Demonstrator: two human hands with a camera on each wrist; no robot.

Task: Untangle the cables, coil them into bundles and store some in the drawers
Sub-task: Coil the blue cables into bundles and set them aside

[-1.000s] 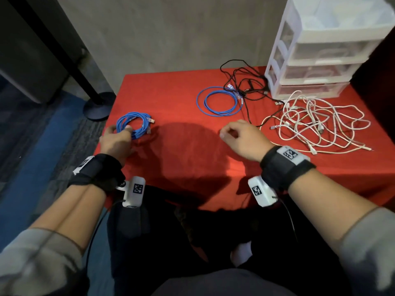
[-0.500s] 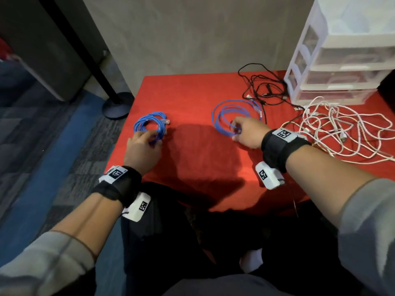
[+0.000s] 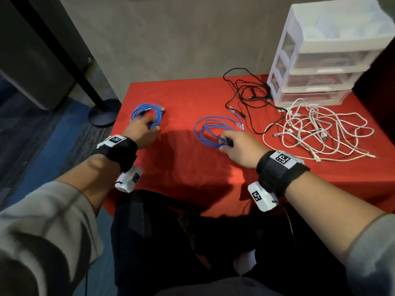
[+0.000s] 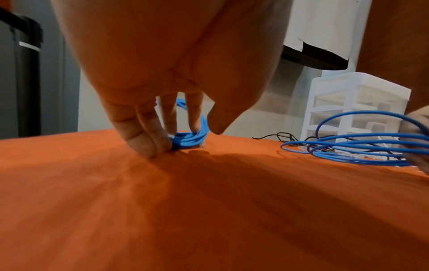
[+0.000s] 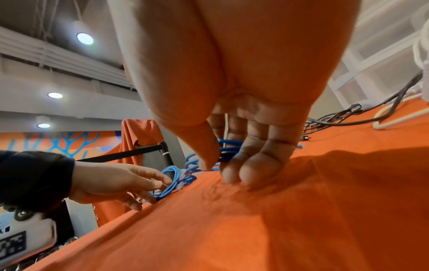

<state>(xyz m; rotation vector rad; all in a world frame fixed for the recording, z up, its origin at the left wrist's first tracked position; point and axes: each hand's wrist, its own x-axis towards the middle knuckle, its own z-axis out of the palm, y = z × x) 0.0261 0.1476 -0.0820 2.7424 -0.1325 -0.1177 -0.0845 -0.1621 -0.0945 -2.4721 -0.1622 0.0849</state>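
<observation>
Two blue cables lie on the red tablecloth. A tightly coiled blue bundle sits at the left, and my left hand grips its near side, fingers through the loop and thumb outside. A looser blue coil lies in the middle. My right hand pinches its near strands between thumb and fingers, lifting them slightly off the cloth. Both hands rest low on the table. The right wrist view also shows my left hand at the bundle.
A tangle of white cables spreads at the right. Black cables lie behind the loose coil. A white three-drawer unit stands at the back right, drawers closed. A black stand base is on the floor left of the table.
My right hand moved forward from the middle of the cloth to the loose blue coil and took hold of its near strands. My left hand stayed on the tight bundle.
</observation>
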